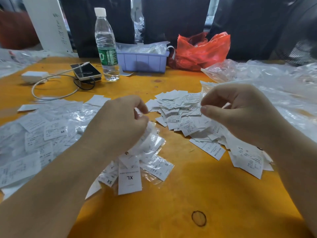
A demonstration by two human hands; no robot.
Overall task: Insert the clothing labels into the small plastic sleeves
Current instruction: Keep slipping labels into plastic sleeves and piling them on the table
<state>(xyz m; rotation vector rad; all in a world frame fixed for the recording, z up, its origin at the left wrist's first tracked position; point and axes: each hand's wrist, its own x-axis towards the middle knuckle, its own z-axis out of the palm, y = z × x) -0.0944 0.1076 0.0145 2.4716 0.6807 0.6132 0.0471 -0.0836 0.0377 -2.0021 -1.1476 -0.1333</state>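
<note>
My left hand grips a bundle of labels and clear sleeves that fans out below it, with an XL label at the front. A small white piece shows at its fingertips. My right hand is raised with curled fingers, thumb and forefinger close together on a thin clear plastic sleeve, which is hard to make out. Between the hands lies a heap of loose white labels. Sleeved labels cover the table to the left.
On the orange table stand a water bottle, a phone with cable, a white charger, a purple tray and a red bag. Crumpled clear bags pile up at right.
</note>
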